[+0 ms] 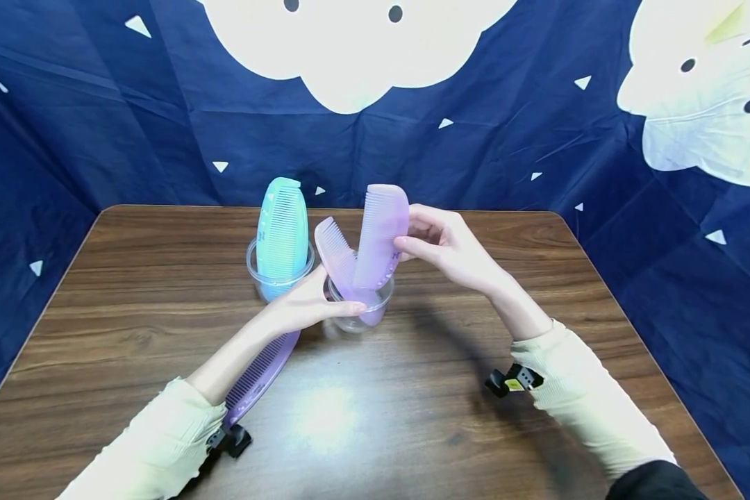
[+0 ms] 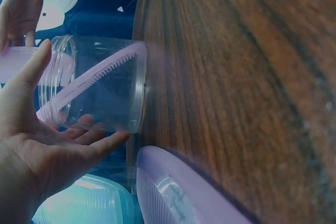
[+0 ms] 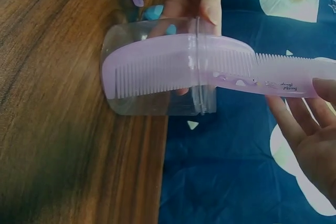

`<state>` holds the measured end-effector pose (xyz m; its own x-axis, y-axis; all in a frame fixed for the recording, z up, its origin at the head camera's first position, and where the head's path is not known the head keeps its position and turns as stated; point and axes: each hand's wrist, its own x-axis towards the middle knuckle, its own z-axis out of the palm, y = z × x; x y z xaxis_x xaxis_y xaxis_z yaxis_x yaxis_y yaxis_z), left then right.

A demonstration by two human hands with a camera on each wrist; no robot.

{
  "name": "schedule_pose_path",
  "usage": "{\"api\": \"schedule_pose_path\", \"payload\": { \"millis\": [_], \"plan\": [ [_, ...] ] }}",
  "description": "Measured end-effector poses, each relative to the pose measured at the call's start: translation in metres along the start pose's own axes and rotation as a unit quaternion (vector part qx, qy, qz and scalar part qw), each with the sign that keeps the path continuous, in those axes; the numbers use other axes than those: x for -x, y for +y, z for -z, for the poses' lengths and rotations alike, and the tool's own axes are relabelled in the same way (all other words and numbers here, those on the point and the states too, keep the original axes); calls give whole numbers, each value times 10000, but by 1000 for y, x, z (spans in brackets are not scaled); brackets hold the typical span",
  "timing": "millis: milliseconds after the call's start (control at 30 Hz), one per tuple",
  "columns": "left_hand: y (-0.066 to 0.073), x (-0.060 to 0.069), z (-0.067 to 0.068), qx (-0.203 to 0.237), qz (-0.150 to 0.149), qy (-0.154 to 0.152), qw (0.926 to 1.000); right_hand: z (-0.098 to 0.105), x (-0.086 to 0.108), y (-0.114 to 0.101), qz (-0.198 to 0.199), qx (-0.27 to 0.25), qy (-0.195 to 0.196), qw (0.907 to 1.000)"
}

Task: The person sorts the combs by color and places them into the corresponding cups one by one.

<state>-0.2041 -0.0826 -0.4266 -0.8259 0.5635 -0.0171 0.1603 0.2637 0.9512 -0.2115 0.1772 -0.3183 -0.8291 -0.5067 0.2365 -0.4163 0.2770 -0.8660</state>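
Note:
A pale pink-purple comb (image 1: 375,229) is pinched between the thumb and fingers of my right hand (image 1: 446,246). Its lower end reaches into the mouth of a clear plastic jar (image 2: 118,106), which stands upright. My left hand (image 1: 303,302) grips this jar near its rim, thumb on the near side. Inside leans another pink-purple comb (image 1: 333,250), tilted left, its lower end near the jar's bottom. A darker purple comb (image 1: 262,375) lies on the table under my left forearm, partly hidden.
To the left of the gripped jar stands a second clear jar (image 1: 251,262) holding turquoise combs (image 1: 282,232); how many is unclear. All stand on a brown wooden table (image 1: 144,298). Behind it hangs a dark blue cloth (image 1: 506,139) with white cloud shapes.

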Motion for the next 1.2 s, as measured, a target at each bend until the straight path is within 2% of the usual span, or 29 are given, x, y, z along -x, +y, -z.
{"api": "schedule_pose_path", "payload": {
  "millis": [333,567,733,933,1200],
  "plan": [
    [0,0,1,107,-1,36,9999,-6,-11,11,-246,-733,-47,9970],
    [-1,2,1,101,84,35,9999,-4,-17,18,-402,-875,-218,9951],
    [-2,2,1,43,178,90,9998,-6,-21,24,-613,-781,-456,9940],
    [-2,2,1,-84,190,174,9996,-13,-21,37,-682,-561,-405,9953],
    [0,2,-1,-51,174,188,9997,-20,-19,58,-471,350,-151,9982]
  ]
}}
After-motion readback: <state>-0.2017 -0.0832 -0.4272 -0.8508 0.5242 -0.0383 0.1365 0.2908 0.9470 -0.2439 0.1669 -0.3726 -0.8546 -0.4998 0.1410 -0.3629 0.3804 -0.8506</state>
